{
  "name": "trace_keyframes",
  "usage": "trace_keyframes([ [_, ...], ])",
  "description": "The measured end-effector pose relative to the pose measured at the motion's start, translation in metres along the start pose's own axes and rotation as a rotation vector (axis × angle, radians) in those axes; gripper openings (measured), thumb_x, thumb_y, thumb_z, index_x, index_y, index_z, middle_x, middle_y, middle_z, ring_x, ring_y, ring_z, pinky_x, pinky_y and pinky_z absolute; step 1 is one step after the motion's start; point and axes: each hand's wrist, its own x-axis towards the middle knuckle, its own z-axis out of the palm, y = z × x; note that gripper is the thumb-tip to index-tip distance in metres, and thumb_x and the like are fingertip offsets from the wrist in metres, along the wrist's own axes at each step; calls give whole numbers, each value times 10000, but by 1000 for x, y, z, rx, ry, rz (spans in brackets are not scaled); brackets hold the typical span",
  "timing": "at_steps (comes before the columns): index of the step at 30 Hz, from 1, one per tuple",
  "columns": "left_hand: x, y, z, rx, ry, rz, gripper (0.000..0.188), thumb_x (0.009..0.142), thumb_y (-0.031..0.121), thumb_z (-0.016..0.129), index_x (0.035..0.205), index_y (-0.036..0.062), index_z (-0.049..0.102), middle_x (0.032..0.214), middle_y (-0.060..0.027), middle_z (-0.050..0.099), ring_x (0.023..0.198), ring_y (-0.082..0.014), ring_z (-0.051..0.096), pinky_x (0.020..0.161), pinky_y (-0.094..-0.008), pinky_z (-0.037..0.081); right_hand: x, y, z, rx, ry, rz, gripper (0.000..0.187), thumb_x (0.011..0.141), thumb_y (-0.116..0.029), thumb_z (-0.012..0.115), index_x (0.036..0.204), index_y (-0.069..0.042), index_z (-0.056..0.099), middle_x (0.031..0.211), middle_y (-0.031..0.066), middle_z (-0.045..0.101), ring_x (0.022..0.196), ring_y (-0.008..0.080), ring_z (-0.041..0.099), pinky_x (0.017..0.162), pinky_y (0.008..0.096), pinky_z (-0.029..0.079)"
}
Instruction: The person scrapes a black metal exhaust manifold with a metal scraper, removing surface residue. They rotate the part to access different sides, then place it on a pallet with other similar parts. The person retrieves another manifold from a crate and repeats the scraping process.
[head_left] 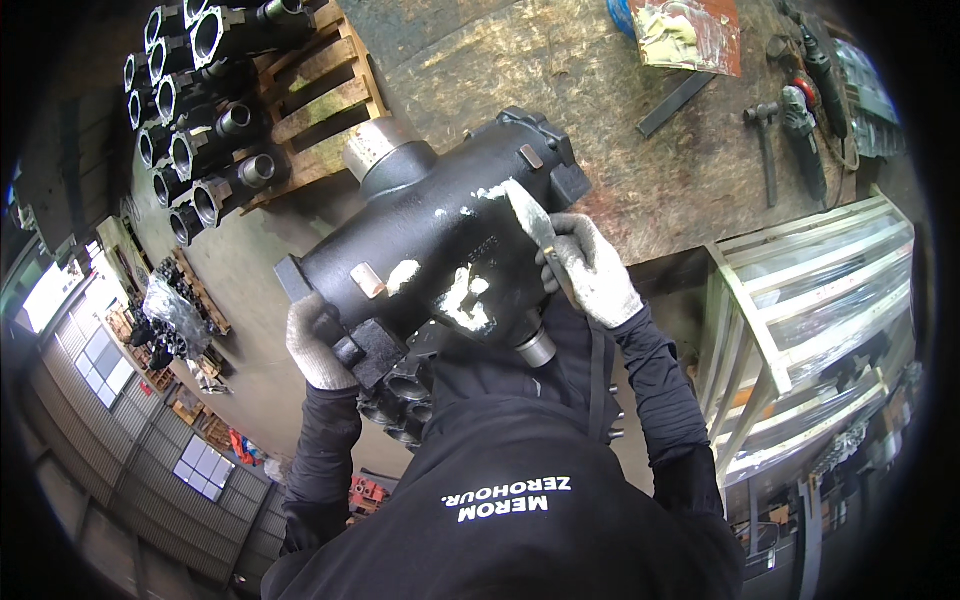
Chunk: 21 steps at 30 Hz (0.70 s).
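A large black cast metal housing (440,235) with a bare grey pipe neck and white filler patches is held up in front of me. My left hand (315,345), in a grey work glove, grips its lower left flange. My right hand (592,270), also gloved, holds a putty knife (528,220) whose white-smeared blade lies flat on the casting's upper right side. A second dark casting (400,395) with round ports sits just below the held one, against my body.
A wooden pallet (325,95) at upper left carries several similar black castings (200,120). A worn workbench (620,150) holds an angle grinder (805,140), a hammer (765,150) and a plastic-wrapped sheet (690,35). A pale wooden crate frame (800,320) stands at right.
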Motion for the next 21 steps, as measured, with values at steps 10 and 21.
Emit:
trace_keyframes([
  [10, -4, 2, 3, 34, 7, -83, 137, 941, 295, 599, 953, 161, 629, 875, 20, 582, 837, -122, 582, 757, -311, 493, 36, -20, -69, -905, 915, -498, 430, 936, -164, 743, 1363, -168, 690, 1062, 160, 661, 973, 313, 672, 884, 396, 540],
  [21, -8, -3, 10, 62, 88, -46, 179, 908, 302, 629, 903, 129, 584, 852, 32, 551, 782, -146, 590, 707, -304, 486, 92, -80, -135, -1024, 1016, -554, 356, 953, -247, 733, 1308, -234, 727, 1035, 187, 647, 924, 361, 674, 823, 440, 553],
])
